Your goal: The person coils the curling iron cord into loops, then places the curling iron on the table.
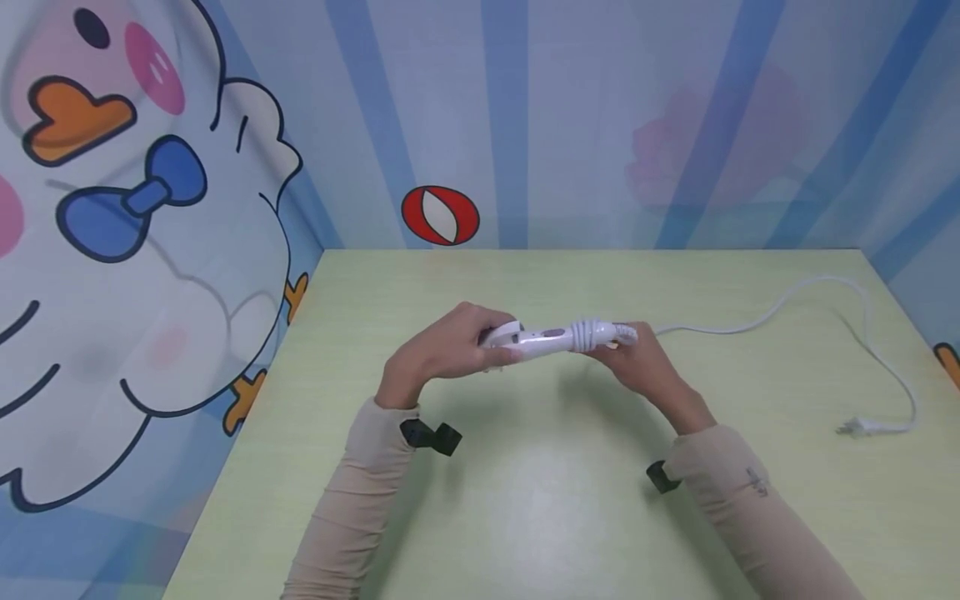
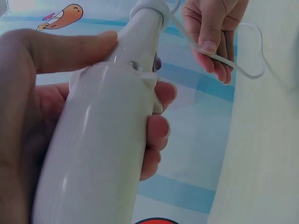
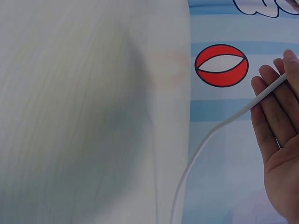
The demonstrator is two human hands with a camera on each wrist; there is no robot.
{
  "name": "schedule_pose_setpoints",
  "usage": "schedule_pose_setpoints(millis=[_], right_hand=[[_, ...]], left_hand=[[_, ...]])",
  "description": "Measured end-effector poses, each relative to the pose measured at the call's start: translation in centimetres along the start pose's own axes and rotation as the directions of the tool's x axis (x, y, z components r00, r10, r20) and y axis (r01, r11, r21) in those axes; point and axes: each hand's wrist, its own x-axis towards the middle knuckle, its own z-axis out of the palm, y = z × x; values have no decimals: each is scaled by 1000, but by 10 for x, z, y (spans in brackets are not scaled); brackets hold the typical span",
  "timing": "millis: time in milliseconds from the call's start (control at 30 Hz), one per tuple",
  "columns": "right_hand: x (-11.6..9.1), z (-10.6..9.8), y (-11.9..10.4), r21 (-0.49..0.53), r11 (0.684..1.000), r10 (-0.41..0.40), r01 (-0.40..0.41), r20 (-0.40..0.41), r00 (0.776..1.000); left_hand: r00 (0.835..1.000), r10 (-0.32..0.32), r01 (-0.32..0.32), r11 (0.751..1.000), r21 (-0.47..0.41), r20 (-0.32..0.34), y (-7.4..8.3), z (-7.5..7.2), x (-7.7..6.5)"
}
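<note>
A white wand-shaped electric appliance (image 1: 546, 342) with a thick barrel (image 2: 96, 135) and a narrower handle is held over the table. My left hand (image 1: 459, 342) grips it at the barrel's end, thumb on top and fingers curled round beneath. Several turns of white power cord (image 1: 585, 335) wrap the handle at its right end. Beside that end, my right hand (image 1: 645, 362) pinches the cord (image 3: 233, 115) between thumb and fingers. From there the cord trails to the right across the table, ending in a two-prong plug (image 1: 864, 427).
The pale yellow-green table (image 1: 540, 500) meets a blue striped backdrop (image 1: 570, 125) along its far edge. A printed cartoon bird (image 1: 172, 333) covers the left side. Small black wrist devices (image 1: 431, 436) sit on both sleeves.
</note>
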Motion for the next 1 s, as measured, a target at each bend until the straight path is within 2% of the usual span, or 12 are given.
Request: schedule_pose_setpoints(millis=[100, 200, 300, 367, 600, 833, 1000], right_hand=[[1, -5, -2, -62, 994, -91, 91, 16, 996], [4, -10, -5, -102, 976, -187, 192, 55, 981], [8, -15, -7, -116, 964, -232, 241, 85, 969], [11, -18, -7, -140, 956, -244, 256, 98, 965], [17, -28, -11, -196, 954, -201, 226, 137, 970], [22, -36, -17, -281, 901, -302, 330, 138, 943], [24, -38, -27, -377, 859, -317, 346, 137, 938]], left_hand=[[1000, 7, -7, 1000, 5, 27, 1, -1, -1], [999, 10, -11, 1000, 18, 46, 4, -1, -2], [998, 4, -7, 999, 39, 58, 7, -2, -2], [998, 0, -3, 999, 50, 66, 9, -3, -3], [994, -19, 7, 994, 109, 105, 14, -1, -2], [992, -55, 32, 981, 194, 115, 15, 6, 1], [988, -103, 74, 968, 239, 112, 15, 11, 5]])
